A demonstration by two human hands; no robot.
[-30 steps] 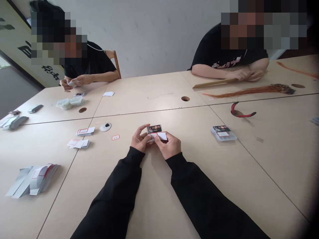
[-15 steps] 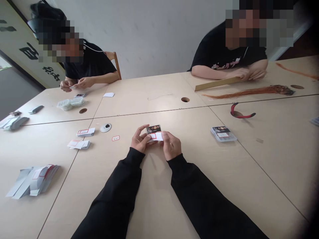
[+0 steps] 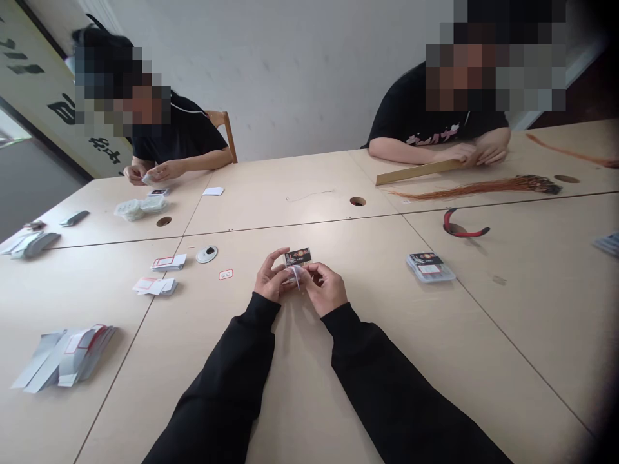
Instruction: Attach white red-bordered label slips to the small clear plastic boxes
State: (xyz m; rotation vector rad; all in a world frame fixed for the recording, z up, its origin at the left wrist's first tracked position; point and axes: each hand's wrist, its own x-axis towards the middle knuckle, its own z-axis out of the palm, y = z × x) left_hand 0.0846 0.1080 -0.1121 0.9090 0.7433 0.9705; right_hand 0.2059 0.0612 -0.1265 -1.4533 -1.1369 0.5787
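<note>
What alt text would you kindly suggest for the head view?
A left hand holds a black-labelled box while the right hand touches a pale slip at its front, above a table. Paper stacks lie left, a similar box right; two people work opposite.

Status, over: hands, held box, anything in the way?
Left hand gripping black-labelled box. Right hand pinching white slip at box's front. No obstruction seen at the hands.

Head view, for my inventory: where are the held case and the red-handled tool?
Held case (image 3: 298,257), head view, on its black label.
Red-handled tool (image 3: 467,233), head view, on its nearer handle.
</note>
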